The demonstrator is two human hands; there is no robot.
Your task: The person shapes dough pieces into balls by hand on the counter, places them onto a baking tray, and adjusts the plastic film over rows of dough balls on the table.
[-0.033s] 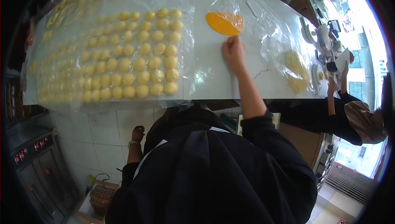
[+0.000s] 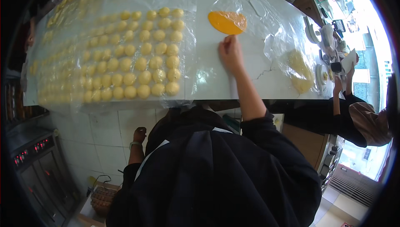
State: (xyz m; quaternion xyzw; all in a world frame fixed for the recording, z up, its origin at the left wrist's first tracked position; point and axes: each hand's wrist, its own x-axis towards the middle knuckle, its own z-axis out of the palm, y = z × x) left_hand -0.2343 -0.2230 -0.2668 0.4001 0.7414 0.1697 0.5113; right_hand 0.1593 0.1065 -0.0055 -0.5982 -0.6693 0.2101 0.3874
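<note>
My right hand (image 2: 231, 54) rests on the white tabletop with its fingers curled in and pressed together. Whatever those fingers may hold is hidden. Just beyond the fingertips lies a flat orange dough scraper (image 2: 227, 22), its upper edge partly under clear plastic sheeting (image 2: 250, 8). Down by my side, off the table, hangs my left hand (image 2: 140, 134), a watch band on its wrist; the fingers are curled and nothing shows in them. Rows of round yellow dough balls (image 2: 143, 78) cover the left half of the table, many of them beneath plastic film.
A larger yellow dough mass (image 2: 301, 72) lies under plastic at the table's right. Beyond it are scales (image 2: 321, 75) and a co-worker (image 2: 354, 110) holding a white sheet. An oven with red displays (image 2: 31, 152) stands at lower left, near a basket (image 2: 103, 200).
My right hand has shifted slightly left across the tabletop. My left hand and the dough balls look the same. On the right, the co-worker's white sheet has moved a little.
</note>
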